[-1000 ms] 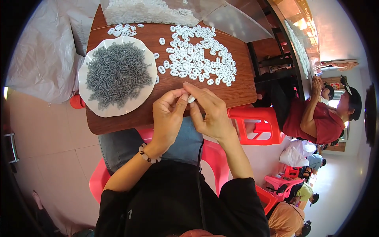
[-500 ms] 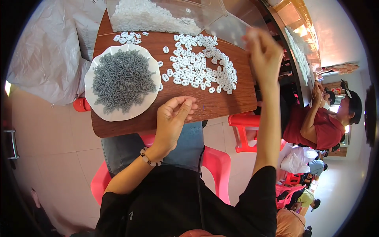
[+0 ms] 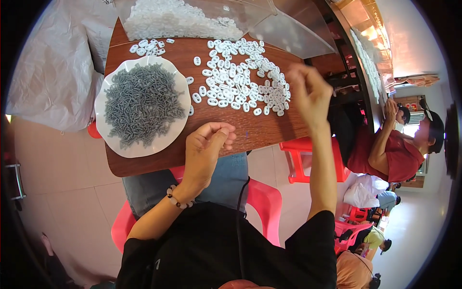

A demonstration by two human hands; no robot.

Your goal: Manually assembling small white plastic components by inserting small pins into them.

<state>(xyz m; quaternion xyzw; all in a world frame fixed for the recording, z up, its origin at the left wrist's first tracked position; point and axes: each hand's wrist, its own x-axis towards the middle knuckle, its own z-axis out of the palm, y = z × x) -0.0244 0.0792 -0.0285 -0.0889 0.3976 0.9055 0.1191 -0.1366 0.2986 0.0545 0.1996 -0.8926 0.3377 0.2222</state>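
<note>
My left hand [image 3: 204, 149] is closed above the table's near edge, thumb against curled fingers; whatever it may hold is hidden. My right hand [image 3: 310, 94] hangs raised at the right, just beside the spread of small white oval pieces with two dark holes [image 3: 233, 79]. Motion smears its fingers. A scalloped white plate [image 3: 108, 139] at the left is heaped with small grey screw-like pieces [image 3: 144, 103]. Behind it lies a little group of white pieces [image 3: 147, 47].
A clear bin [image 3: 260, 19] of white pieces stands along the far side of the brown table [image 3: 139, 166]. Large white bags [image 3: 53, 72] slump at the left. A red stool [image 3: 293, 161] is on the right, and a person in a red shirt [image 3: 385, 149] sits beyond.
My right hand has come down and slightly left, toward the white pieces. My left hand stays closed in nearly the same place. The view has shifted a little.
</note>
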